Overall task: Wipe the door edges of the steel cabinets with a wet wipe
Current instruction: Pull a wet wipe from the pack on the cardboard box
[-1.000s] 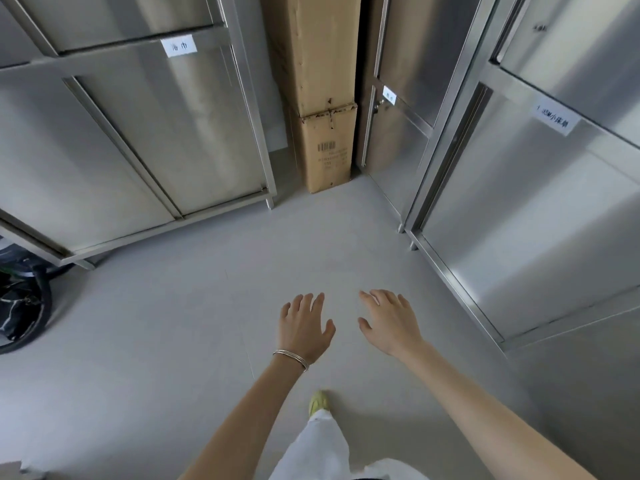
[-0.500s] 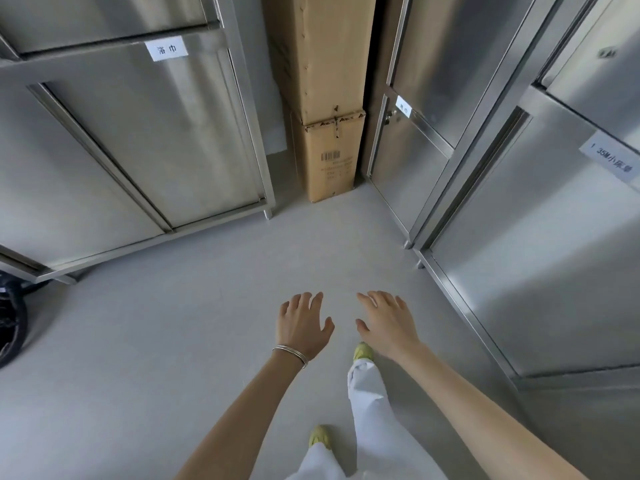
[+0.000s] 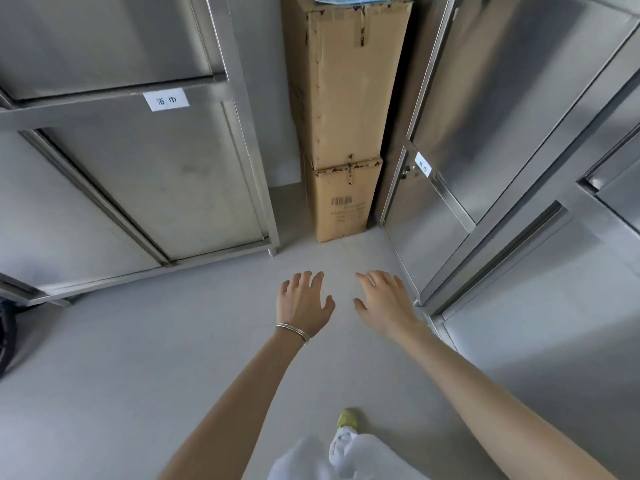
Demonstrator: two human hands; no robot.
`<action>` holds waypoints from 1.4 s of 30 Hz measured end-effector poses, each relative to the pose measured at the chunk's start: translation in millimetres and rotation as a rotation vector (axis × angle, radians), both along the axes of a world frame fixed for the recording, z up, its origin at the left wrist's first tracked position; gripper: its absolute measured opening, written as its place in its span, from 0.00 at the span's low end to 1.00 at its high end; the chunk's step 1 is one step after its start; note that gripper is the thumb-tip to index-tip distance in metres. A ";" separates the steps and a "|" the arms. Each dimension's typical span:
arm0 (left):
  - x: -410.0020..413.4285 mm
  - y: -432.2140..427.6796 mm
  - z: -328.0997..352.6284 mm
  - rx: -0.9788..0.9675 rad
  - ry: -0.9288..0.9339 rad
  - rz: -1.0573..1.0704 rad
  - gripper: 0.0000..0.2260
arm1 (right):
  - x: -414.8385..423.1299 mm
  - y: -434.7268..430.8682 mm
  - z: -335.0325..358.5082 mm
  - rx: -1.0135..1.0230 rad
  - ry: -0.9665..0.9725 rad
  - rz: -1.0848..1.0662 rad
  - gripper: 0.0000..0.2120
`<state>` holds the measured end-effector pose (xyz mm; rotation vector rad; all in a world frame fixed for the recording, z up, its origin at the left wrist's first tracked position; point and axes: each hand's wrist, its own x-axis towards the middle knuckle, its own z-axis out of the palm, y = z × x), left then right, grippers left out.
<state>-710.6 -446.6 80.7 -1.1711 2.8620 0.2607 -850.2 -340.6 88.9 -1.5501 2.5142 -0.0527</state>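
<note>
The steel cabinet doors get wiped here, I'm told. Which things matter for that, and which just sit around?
For the job: grey steel cabinet on the left; grey steel cabinets on the right; left hand and right hand, both empty. No wipe visible.
Just there: stacked brown cardboard boxes; dark object at left edge.

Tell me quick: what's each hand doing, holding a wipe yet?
Left hand: open, fingers spread, holding nothing, no wipe.
Right hand: open, fingers spread, holding nothing, no wipe.

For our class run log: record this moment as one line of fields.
left hand: open, empty | right hand: open, empty | wet wipe: not in view | steel cabinets: untouched
</note>
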 end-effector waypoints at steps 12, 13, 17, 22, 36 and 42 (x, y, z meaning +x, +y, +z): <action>-84.9 -98.4 -2.9 0.009 -0.008 -0.003 0.25 | -90.4 -95.9 -5.2 0.006 -0.018 -0.007 0.25; -92.4 -111.4 -2.6 0.009 -0.004 -0.009 0.25 | -96.8 -108.1 -4.4 -0.006 -0.016 -0.015 0.25; -125.8 -168.4 9.6 -0.011 0.029 -0.050 0.23 | -123.3 -158.6 7.9 -0.038 -0.001 -0.055 0.25; -170.3 -237.9 39.7 -0.068 0.096 -0.126 0.22 | -159.3 -226.6 39.7 -0.105 0.036 -0.088 0.26; -282.9 -368.2 116.2 -0.268 0.384 -0.159 0.19 | -274.5 -359.5 118.8 -0.350 0.213 -0.083 0.26; -354.8 -412.3 146.5 -0.305 0.415 -0.122 0.21 | -342.0 -404.6 150.1 -0.474 0.247 -0.032 0.25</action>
